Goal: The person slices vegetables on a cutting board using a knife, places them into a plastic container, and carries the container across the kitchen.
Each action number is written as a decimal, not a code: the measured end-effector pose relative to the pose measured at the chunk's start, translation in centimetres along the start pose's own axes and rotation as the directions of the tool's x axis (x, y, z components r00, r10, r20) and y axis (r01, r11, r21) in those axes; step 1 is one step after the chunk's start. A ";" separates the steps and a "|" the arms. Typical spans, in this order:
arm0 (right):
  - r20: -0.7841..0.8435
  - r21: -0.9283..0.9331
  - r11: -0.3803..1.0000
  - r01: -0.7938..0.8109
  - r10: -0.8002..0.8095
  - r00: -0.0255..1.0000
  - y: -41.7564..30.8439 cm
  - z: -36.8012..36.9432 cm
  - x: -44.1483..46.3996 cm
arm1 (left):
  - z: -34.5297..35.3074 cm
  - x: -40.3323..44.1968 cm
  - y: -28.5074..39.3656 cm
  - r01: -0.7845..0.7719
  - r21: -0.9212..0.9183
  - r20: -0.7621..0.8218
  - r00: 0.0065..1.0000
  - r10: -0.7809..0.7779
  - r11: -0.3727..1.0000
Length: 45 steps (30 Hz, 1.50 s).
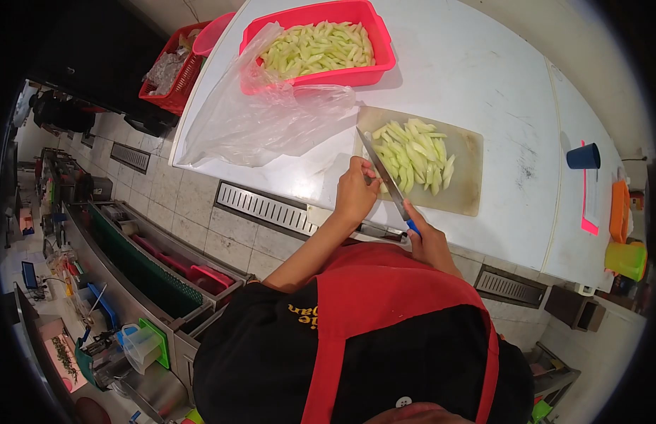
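Note:
My right hand (pixel 428 239) is closed on the blue handle of a knife (pixel 387 175), whose long blade slants up and left over the left part of the cutting board (pixel 469 173). Pale green cut vegetable pieces (pixel 416 154) lie heaped on the board, to the right of the blade. Beside the blade, at the board's left edge, is my left hand (pixel 357 187), its fingers curled; whatever they hold, if anything, is too small to make out. A pink tub (pixel 384 56) of similar pieces stands farther back, with a clear plastic bag (pixel 271 127) draped against it.
A dark blue cup (pixel 583 157) and an orange container (pixel 619 210) are at the right of the white table (pixel 511 85). Red basket (pixel 174 90) stands beyond the table's left edge. Steel counters (pixel 183 321) line the lower left.

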State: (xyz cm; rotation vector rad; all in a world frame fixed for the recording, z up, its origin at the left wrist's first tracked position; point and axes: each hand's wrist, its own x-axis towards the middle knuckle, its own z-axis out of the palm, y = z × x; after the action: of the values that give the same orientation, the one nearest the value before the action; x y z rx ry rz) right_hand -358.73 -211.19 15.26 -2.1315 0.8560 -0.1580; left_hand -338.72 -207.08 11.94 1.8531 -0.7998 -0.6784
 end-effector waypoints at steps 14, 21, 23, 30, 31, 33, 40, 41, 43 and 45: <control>-0.144 -0.161 0.983 0.092 -0.116 0.983 -2.7 -3.6 1.5 | -1.9 -0.1 0.5 0.056 -0.191 0.159 0.987 -0.026 0.980; -0.189 -0.450 0.892 0.046 -0.146 0.971 -2.6 -6.5 0.1 | -5.8 1.5 4.6 -0.413 0.175 -0.024 0.906 0.423 0.894; -0.187 -0.464 0.884 0.062 -0.166 0.968 -2.8 -6.7 -0.3 | -5.5 2.7 6.1 -0.586 0.239 0.146 0.810 0.568 0.774; -0.261 -0.270 0.957 -0.104 0.031 0.965 -2.2 -10.1 -3.8 | -4.3 7.9 6.9 -0.613 0.384 0.271 0.789 0.551 0.690; -0.331 -0.253 0.961 -0.112 0.023 0.943 -1.1 -10.6 -4.6 | -4.6 8.3 6.5 -0.594 0.365 0.229 0.803 0.550 0.716; -0.461 -0.217 0.968 -0.126 0.012 0.887 1.7 -11.1 -5.8 | -5.4 8.6 4.9 -0.518 0.288 0.190 0.855 0.482 0.805; -0.733 -0.190 0.736 -0.649 0.334 0.593 11.6 -9.7 -3.9 | -3.5 9.4 -0.8 -0.546 0.408 0.124 0.827 0.548 0.731; -0.767 -0.266 0.705 -0.657 0.258 0.587 12.1 -9.4 -3.4 | -3.6 9.3 -0.5 -0.497 0.444 0.123 0.858 0.499 0.746; -0.813 -0.408 0.618 -0.672 0.090 0.576 12.2 -9.7 -2.2 | -3.6 8.7 0.2 -0.395 0.508 0.108 0.911 0.398 0.765; -0.773 -0.330 0.747 -0.577 0.137 0.619 11.1 -9.5 -1.0 | -3.8 7.6 0.9 -0.213 0.505 0.127 0.977 0.172 0.836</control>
State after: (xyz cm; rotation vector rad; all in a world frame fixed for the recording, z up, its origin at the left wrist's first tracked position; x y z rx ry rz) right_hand -368.96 -221.60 13.57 -2.3527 2.0279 -0.6160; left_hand -331.36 -211.10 13.39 2.1900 -1.3014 -0.4277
